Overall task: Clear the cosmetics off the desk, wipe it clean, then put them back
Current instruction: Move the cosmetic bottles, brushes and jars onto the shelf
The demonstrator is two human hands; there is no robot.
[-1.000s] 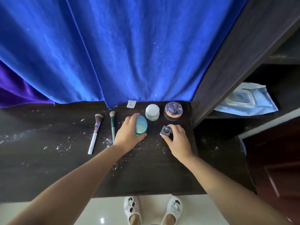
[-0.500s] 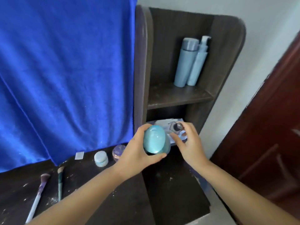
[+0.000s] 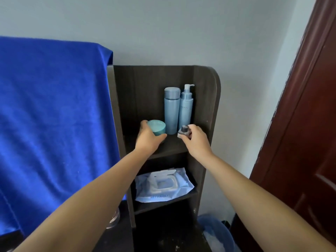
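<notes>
The dark wooden shelf unit (image 3: 205,110) is narrow, walled at 9 and 3 o'clock by its side panels. On the upper shelf board (image 3: 171,146), the tall pale-blue capped bottle (image 3: 171,110) and the pale-blue pump bottle (image 3: 185,108) stand touching at the back, toward 1 o'clock; the front and left of the board are bare. Below, a light-blue packet of wet wipes (image 3: 162,185) fills most of the lower shelf. A blue cloth (image 3: 54,115) hangs at 9 o'clock, a red-brown door (image 3: 300,142) at 3 o'clock.

The left hand (image 3: 148,138) curls around the teal egg-shaped case (image 3: 157,126), thumb under and fingers over, low above the board's left part. The right hand (image 3: 195,139) pinches the small dark square compact (image 3: 184,132) in its fingertips, just in front of the bottles; whether either touches the board I cannot tell.
</notes>
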